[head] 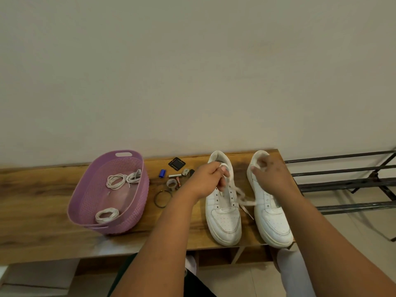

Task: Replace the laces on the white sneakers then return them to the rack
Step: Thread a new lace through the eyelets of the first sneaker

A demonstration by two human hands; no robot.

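Observation:
Two white sneakers stand side by side on the wooden bench (42, 236), toes toward me. My left hand (205, 181) grips the tongue and collar of the left sneaker (224, 221). A loose white lace (246, 200) trails from that shoe into the gap between the pair. My right hand (271, 174) holds the heel collar of the right sneaker (273, 224), fingers curled on its rim. A purple basket (90, 202) at the left holds three coiled white laces (116, 181).
Small items lie between basket and shoes: a blue cap (162, 173), batteries (178, 181), a tape roll (171, 184), a bangle (162, 199), a black square (177, 163). A black metal shoe rack (347, 183) stands to the right of the bench. A wall rises behind.

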